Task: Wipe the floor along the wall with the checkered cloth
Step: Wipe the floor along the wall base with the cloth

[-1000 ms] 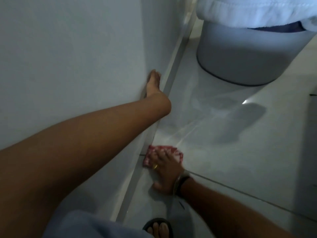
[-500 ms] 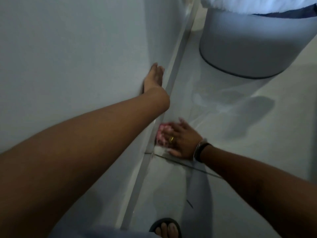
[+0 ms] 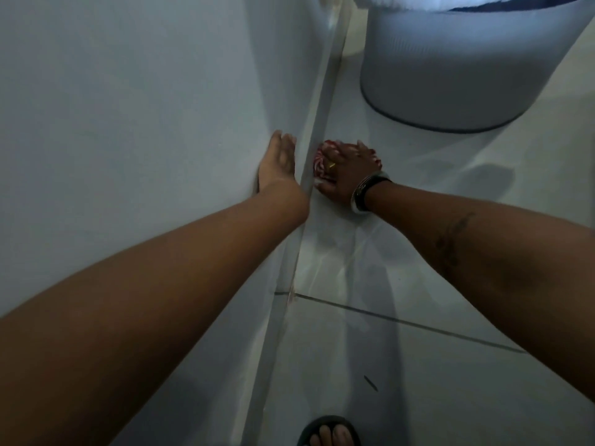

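**Cloth at skirting, right hand pressing; left hand flat on wall**

Wall (image 3: 128, 107): pale, plain, fills the left half of the view. A light skirting strip (image 3: 317, 130) runs along its foot, from the lower centre up toward the top.

Floor (image 3: 418, 365): glossy pale tiles, one dark grout line crossing on a diagonal in the lower half. Streaky sheen on the tile just below the right hand.

Grey tub (image 3: 457, 69): round, standing on the floor at upper right, near the wall; white fabric (image 3: 450, 0) drapes over its top edge.

Left hand (image 3: 278, 164): arm extended, palm flat against the wall just above the skirting, fingers straight and together, holding nothing.

Right hand (image 3: 346, 173): palm down on the floor, fingers spread over the checkered cloth (image 3: 320, 162) and pressing it flat. Bangles (image 3: 365, 191), one dark and one pale, on the wrist; a gold ring on one finger. A dark mark on the forearm.

Checkered cloth: red and white, bunched, mostly hidden under the hand. It lies on the floor right against the skirting, between the left hand and the tub.

Sandalled toes (image 3: 330, 432): bottom edge, on the tile.

Small dark speck (image 3: 370, 383): on the floor above the toes.
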Available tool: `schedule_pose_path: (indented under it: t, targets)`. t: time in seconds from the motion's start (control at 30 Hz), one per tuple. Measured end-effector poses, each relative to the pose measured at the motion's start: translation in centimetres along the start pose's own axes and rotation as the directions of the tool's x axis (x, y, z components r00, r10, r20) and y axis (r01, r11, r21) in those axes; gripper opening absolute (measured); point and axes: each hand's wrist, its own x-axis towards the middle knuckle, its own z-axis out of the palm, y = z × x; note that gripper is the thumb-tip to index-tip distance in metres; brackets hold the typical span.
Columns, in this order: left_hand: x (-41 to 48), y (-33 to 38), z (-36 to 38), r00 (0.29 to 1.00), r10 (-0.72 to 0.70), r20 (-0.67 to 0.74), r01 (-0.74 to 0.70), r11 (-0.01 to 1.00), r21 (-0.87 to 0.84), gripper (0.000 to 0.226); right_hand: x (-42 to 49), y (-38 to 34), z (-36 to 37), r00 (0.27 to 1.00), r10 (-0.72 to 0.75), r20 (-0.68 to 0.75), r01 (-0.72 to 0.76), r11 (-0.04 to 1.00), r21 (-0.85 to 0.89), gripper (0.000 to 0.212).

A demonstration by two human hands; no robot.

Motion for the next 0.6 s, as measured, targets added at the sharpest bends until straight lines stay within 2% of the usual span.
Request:
schedule_pose_path:
  t: [0.1, 0.2, 0.33, 0.6]
  targets:
    - [0.0, 0.0, 0.1, 1.0, 0.005, -0.012, -0.005, 1.0, -0.001, 0.115, -1.5, -1.5, -0.2, 0.998, -0.038, 0.041, 0.038, 0.999, -0.005, 0.09]
    - [-0.3, 0.1, 0.2, 1.0, 0.008, -0.006, -0.008, 1.0, -0.012, 0.114, -5.2, -2.9, 0.0, 0.979, -0.171, 0.113, 0.17, 0.985, 0.021, 0.083]
    - [-0.6, 0.1, 0.7, 1.0, -0.01, 0.015, 0.009, 0.999, 0.037, 0.129, -11.6, -5.3, 2.8, 0.93, -0.335, 0.155, 0.325, 0.942, 0.082, 0.078]
    - [0.5, 1.6, 0.3, 0.996, -0.056, 0.074, 0.053, 0.998, 0.039, 0.119, -11.5, -4.9, 3.0, 0.874, -0.448, 0.187, 0.467, 0.881, -0.07, 0.072]
